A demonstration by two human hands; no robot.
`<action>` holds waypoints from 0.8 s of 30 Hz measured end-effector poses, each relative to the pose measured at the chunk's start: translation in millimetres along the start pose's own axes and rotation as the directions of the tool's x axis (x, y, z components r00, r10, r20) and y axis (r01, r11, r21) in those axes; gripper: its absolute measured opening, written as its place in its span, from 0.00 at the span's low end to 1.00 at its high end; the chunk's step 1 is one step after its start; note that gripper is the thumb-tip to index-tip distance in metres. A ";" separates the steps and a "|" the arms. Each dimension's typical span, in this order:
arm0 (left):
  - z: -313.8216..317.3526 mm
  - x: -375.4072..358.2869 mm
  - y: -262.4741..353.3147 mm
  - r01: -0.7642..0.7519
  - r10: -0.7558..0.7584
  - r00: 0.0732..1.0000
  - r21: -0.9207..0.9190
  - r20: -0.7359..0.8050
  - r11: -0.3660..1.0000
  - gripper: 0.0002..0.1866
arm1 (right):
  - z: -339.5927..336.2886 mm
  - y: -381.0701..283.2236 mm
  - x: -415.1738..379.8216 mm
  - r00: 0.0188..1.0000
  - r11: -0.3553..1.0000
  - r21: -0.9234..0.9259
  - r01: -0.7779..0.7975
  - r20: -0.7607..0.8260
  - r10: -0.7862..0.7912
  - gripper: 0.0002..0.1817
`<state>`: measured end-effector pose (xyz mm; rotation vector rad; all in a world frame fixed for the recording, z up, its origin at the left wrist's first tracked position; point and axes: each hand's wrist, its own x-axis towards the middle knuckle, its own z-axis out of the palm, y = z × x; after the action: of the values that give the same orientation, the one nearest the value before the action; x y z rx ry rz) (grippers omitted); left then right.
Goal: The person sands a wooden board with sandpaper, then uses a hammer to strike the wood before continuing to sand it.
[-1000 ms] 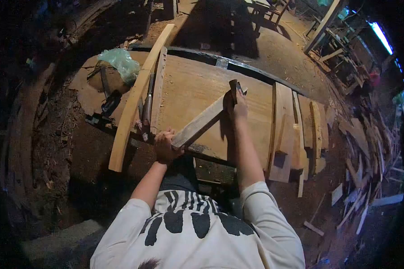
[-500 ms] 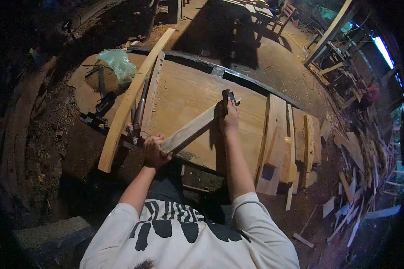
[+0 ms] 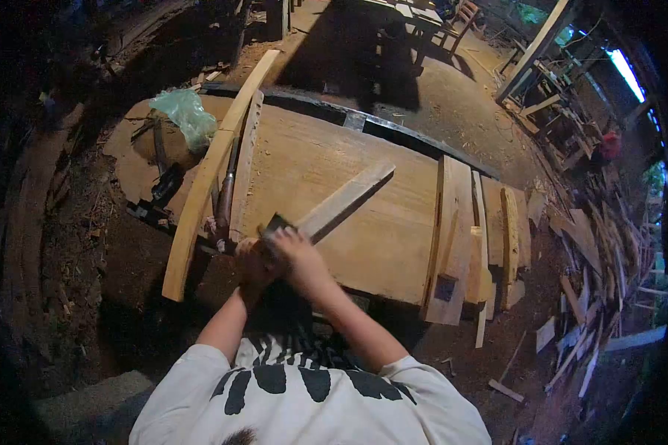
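Your right hand (image 3: 293,248), closed on a dark block (image 3: 276,223), meets your left hand (image 3: 249,259), gripping the near end of the wooden strip (image 3: 345,200), whose long axis runs away up-right across the surface (image 3: 393,245).

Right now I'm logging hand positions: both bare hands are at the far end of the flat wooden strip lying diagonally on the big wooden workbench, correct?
Not quite. In the head view the left hand and right hand are together at the near end of the flat wooden strip, beside the person's body. The strip does lie diagonally on the big wooden workbench.
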<state>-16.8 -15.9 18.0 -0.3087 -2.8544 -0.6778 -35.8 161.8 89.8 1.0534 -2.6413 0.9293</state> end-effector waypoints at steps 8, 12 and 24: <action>-6.4 -0.2 7.1 -0.232 0.221 0.884 0.024 -0.412 0.973 0.29 | -59.0 174.8 54.1 0.690 0.190 0.936 -0.295 0.071 0.721 0.16; 9.0 1.0 2.7 -0.267 0.228 0.826 -0.002 -0.516 0.964 0.30 | -88.3 154.3 64.3 0.614 0.142 0.920 -0.365 0.123 0.780 0.18; 2.5 -3.8 6.1 -0.139 0.104 0.944 -0.091 -0.313 0.986 0.31 | -0.6 -38.2 3.7 0.992 0.982 0.150 -0.113 -0.038 0.120 0.30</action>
<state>-12.1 -9.9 17.6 -0.3579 -2.4857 -0.7864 -13.2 138.6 110.4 0.9011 -2.6542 1.1745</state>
